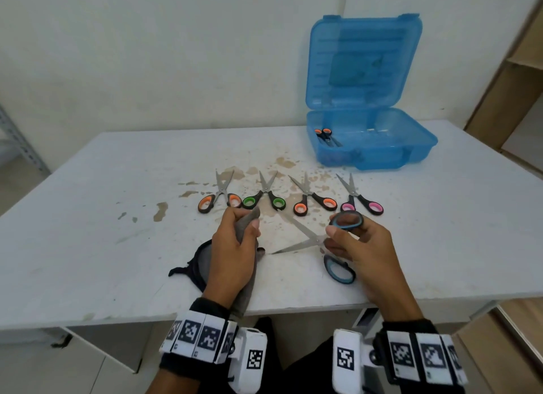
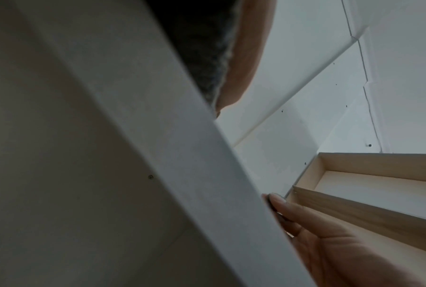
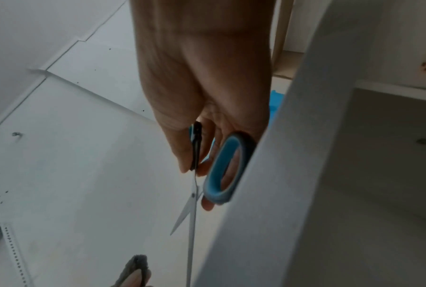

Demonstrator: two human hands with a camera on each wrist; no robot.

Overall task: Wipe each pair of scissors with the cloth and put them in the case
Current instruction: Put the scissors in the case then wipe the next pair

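Observation:
My right hand (image 1: 349, 235) holds blue-handled scissors (image 1: 305, 239) by the upper handle loop, blades spread wide and pointing left above the table; the blue loops (image 3: 222, 169) show in the right wrist view too. My left hand (image 1: 239, 238) grips a grey cloth (image 1: 245, 220) bunched in the fist, just left of the blade tips and apart from them. Several more scissors lie in a row beyond my hands: orange (image 1: 219, 198), green (image 1: 264, 197), orange (image 1: 313, 201), pink (image 1: 360, 199). The blue case (image 1: 373, 152) stands open at the back right with one pair of scissors (image 1: 324, 135) inside.
The white table (image 1: 102, 217) has brown stains around the row of scissors. A dark cloth edge (image 1: 191, 264) lies under my left wrist. A wooden shelf unit (image 1: 517, 79) stands to the right, a metal rack (image 1: 23, 147) at the far left.

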